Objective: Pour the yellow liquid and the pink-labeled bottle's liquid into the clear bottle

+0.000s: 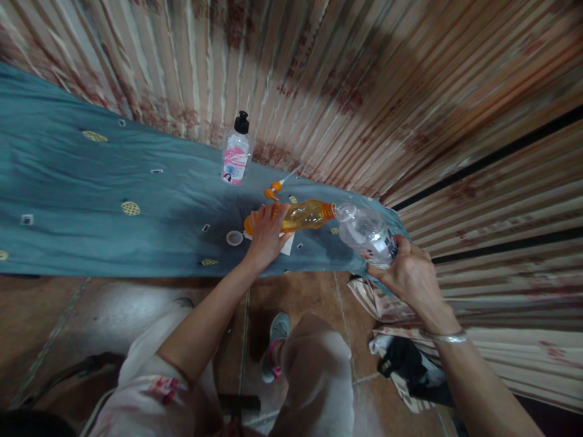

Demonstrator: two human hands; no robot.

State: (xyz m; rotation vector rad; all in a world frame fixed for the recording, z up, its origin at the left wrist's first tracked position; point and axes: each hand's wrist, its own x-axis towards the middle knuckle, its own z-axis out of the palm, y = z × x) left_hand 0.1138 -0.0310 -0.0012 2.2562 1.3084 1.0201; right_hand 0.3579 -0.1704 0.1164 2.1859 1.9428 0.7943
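Note:
My left hand (266, 233) is wrapped round an orange translucent bottle (307, 215), which lies tipped on its side with its neck pointing right. In my right hand (410, 267) is a clear plastic bottle (364, 230), gripped near its base and tilted so that its mouth faces left. The two bottle mouths meet or nearly meet; I cannot tell whether they touch. An orange pump top (274, 189) with a thin clear tube rests on the cloth behind the orange bottle. Beside my left hand lies a small round whitish cap or lid (234, 237).
A clear bottle with a black top and pink label (235, 158) stands at the back. Blue-green patterned cloth (177, 243) covers the long surface. Pleated curtains (282, 79) hang behind and to the right. Dark and white fabric (410, 364) lies on the tiled floor.

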